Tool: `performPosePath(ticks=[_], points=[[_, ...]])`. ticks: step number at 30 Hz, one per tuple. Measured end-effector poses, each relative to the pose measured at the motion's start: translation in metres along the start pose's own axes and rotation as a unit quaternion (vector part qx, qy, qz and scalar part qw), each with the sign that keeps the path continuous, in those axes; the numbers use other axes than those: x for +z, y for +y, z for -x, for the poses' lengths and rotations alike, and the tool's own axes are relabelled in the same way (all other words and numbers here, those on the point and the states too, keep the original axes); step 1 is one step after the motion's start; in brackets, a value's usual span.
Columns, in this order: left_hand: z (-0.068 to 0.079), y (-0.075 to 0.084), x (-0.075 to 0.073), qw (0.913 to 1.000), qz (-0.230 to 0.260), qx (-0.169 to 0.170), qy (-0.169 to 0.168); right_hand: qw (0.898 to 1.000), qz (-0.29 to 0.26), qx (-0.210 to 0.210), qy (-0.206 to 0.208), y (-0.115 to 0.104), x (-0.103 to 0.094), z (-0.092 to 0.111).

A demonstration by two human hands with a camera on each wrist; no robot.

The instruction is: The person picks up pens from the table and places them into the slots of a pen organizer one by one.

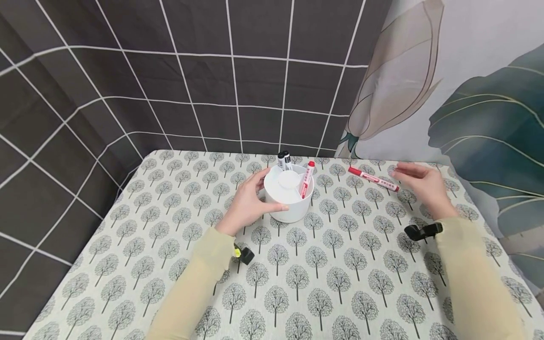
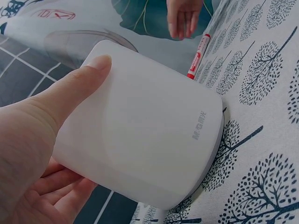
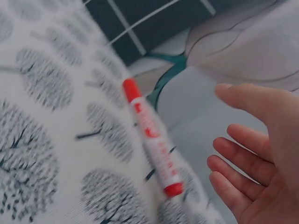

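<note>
My left hand (image 1: 245, 202) grips a round white pen holder (image 1: 293, 214), its thumb on the near wall and the other fingers around the left side. The left wrist view shows the holder's smooth wall (image 2: 140, 126) with small grey lettering. Inside stand a red-capped whiteboard marker (image 1: 307, 180), leaning in the right compartment, and two black-capped markers (image 1: 284, 161) at the back. Another red whiteboard marker (image 1: 374, 179) lies on the cloth to the right. Beside its near end is my right hand (image 1: 425, 186), apart from it, with relaxed fingers and nothing held.
A tree-patterned cloth (image 1: 297, 283) covers the table. Behind it hangs a dark curtain with a white grid (image 1: 204, 80). To the right is a pale curtain with large leaves and petals (image 1: 480, 113). Each wrist carries a small black device (image 1: 422, 232).
</note>
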State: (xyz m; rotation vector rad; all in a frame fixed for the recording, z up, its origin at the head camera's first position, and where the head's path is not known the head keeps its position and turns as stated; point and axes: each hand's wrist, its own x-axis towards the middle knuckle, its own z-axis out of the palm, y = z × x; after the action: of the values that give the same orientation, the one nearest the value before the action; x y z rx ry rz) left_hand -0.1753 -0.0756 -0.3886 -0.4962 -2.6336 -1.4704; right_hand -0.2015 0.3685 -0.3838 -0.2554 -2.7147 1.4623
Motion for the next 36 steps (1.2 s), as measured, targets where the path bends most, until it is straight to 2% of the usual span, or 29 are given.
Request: performPosePath(ticks=[8, 16, 23, 30, 36], points=[[0.000, -0.001, 0.000, 0.9999, -0.013, -0.002, -0.002, 0.999, 0.031, -0.017, -0.027, 0.020, 0.015, -0.004], [-0.001, -0.002, 0.000, 0.9999, -0.012, 0.005, -0.003, 0.997, 0.077, -0.031, -0.007, 0.025, 0.023, -0.008], [-0.001, -0.002, 0.000, 0.9999, -0.013, 0.002, -0.005, 0.992, 0.119, -0.027, 0.004, 0.027, 0.024, -0.011], [-0.002, -0.002, 0.000, 0.9999, -0.011, -0.001, -0.004, 0.997, 0.073, -0.007, 0.011, 0.011, 0.019, -0.003], [-0.001, -0.002, 0.000, 0.9999, -0.011, -0.009, -0.004, 0.997, 0.048, -0.035, 0.044, -0.016, 0.008, 0.006]])
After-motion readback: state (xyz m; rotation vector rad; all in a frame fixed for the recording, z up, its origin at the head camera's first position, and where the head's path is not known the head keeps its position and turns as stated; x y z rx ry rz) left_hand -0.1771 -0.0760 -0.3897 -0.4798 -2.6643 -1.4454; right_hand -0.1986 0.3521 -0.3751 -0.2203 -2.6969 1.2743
